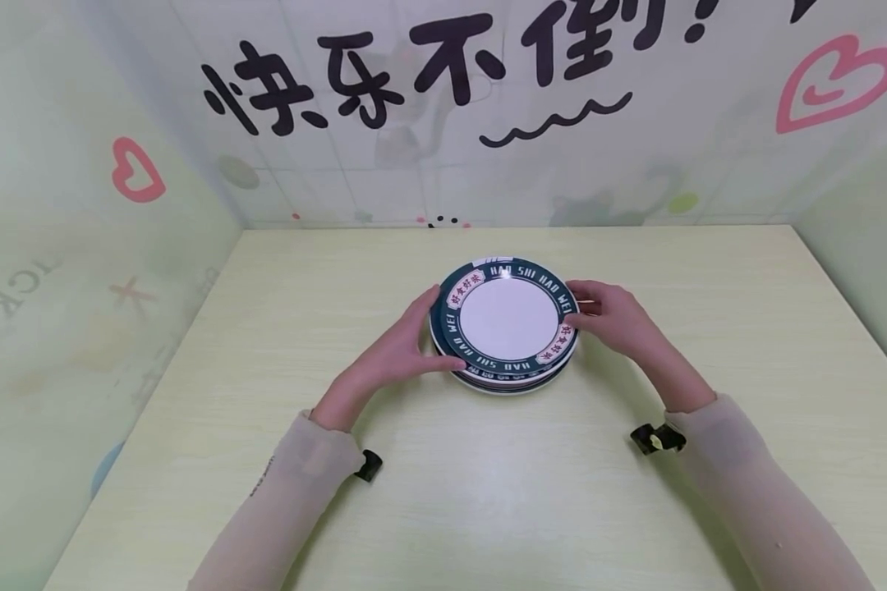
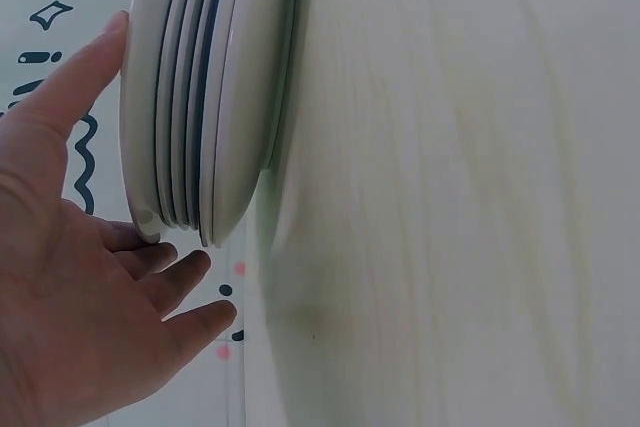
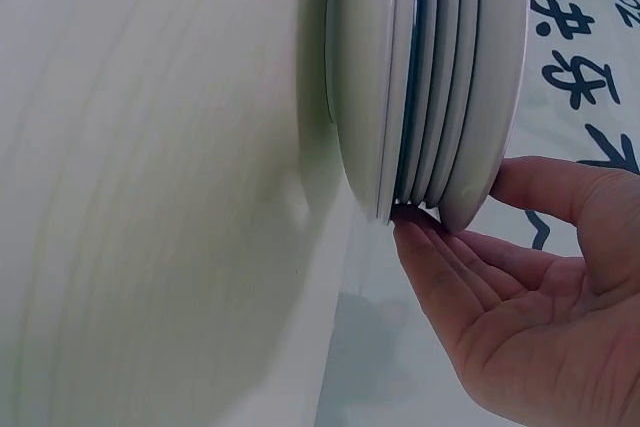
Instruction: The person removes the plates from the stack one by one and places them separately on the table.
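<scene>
A stack of several round plates (image 2: 186, 127) stands on the table. The top plate (image 1: 508, 318) has a white centre and a dark green rim with lettering. My left hand (image 1: 397, 349) grips the top plate at its left side, thumb along the front rim and a fingertip at the edge; its other fingers spread loosely beside the stack. From the right, my right hand (image 1: 613, 318) pinches that plate's rim, thumb on the upper side. In the right wrist view, its fingers (image 3: 440, 272) reach under the edge, close against the lower plates (image 3: 430, 77).
The pale wood-grain table (image 1: 488, 492) ends at a printed back wall (image 1: 384, 180) with large dark characters and hearts. Printed side walls (image 1: 59, 271) border it. A small black device (image 1: 658, 439) sits at the right sleeve, another (image 1: 369, 465) at the left.
</scene>
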Demonstrator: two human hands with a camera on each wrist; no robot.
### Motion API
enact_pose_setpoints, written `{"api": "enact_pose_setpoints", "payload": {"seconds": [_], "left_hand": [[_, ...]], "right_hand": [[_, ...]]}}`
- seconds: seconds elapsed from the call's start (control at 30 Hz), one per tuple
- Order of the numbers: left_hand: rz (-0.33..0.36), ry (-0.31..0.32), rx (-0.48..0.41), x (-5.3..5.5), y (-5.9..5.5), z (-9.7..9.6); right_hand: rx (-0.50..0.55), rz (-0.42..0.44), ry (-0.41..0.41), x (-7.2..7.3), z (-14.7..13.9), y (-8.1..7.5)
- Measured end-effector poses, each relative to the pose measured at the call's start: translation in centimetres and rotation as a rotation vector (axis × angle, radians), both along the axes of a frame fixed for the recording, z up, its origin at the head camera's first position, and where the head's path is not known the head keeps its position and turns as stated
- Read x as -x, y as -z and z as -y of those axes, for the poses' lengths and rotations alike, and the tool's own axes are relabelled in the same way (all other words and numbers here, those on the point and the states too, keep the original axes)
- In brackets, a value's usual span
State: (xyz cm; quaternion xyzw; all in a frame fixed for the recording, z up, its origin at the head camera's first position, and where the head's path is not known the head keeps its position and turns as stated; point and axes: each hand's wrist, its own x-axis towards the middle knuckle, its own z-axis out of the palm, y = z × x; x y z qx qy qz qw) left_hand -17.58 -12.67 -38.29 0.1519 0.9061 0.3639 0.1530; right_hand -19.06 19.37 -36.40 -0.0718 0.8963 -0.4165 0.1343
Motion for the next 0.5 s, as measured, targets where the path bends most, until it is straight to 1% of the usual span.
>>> {"api": "enact_pose_setpoints", "payload": {"seconds": [0.37,0.5], "left_hand": [[0.009,-0.002,0.003,0.03,-0.06,-0.14],[0.012,-0.006,0.006,-0.03,-0.13,-0.18]], "right_hand": [[-0.001,-0.02,0.005,0.11,-0.09,-0.1],[0.013,-0.006,0.019,0.2,-0.32,-0.02]]}}
